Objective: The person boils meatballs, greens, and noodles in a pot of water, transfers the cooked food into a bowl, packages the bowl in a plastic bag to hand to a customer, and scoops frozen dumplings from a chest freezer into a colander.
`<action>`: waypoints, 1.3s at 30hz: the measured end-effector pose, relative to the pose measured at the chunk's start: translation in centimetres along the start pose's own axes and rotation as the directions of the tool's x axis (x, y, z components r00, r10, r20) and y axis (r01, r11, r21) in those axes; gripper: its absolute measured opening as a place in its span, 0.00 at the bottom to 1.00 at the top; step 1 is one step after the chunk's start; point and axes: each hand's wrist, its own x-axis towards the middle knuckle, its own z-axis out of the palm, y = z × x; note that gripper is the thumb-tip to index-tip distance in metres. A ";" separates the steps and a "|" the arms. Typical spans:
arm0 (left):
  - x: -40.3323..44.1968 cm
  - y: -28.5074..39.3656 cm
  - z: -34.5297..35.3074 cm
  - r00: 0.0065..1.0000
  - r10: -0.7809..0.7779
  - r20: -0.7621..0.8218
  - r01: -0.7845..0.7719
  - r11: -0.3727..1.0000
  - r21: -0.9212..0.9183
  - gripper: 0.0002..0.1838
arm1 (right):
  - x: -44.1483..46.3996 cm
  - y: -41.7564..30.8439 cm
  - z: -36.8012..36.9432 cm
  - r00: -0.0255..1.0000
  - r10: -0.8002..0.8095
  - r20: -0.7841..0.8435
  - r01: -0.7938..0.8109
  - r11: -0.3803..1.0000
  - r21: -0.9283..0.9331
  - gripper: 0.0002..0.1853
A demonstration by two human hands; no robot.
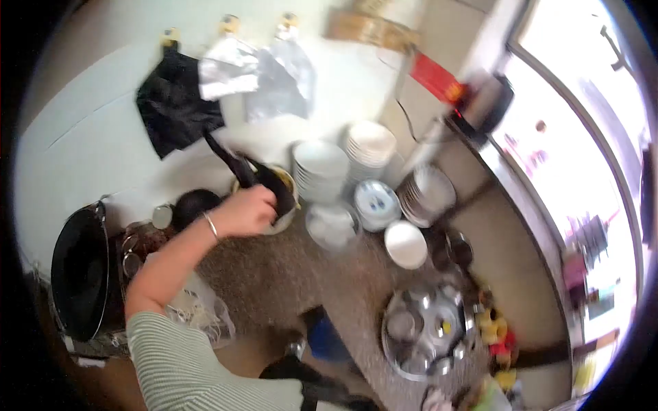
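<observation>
My left hand (252, 209), with a bracelet at the wrist, reaches over a pale round container (293, 214). Its fingers are closed at a black long-handled utensil (236, 163), whose handle points up and left toward the wall. The utensil's dark lower part is over the container's opening; blur and my hand hide its exact kind. Something yellowish shows at the container's rim. A dark round bowl or pan (195, 209) lies left of the container, near my forearm. Under my forearm is a clear plastic bag (202, 308) with pale strands in it. My right hand is out of view.
White bowls (321, 164) stand stacked right of the container, with more stacked dishes (426, 195) beyond. A large black wok (81, 274) is at the far left. A round metal tray (391, 342) holds several metal cups. Bags (179, 103) hang on wall hooks.
</observation>
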 end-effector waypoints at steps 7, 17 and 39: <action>3.2 26.9 11.8 0.979 0.072 0.192 0.205 -0.332 -0.921 0.11 | -6.3 6.8 -16.9 0.996 0.014 0.093 -0.047 0.933 0.357 0.10; -7.3 72.9 16.0 0.872 0.393 0.291 0.487 -0.645 -0.589 0.14 | -20.9 10.0 -32.0 0.921 0.373 0.117 -0.390 0.869 0.305 0.11; -27.0 131.7 18.1 -0.061 0.988 -0.145 0.019 -0.144 -0.989 0.16 | -21.6 24.5 -76.9 0.604 0.555 -0.572 -0.362 0.830 0.424 0.13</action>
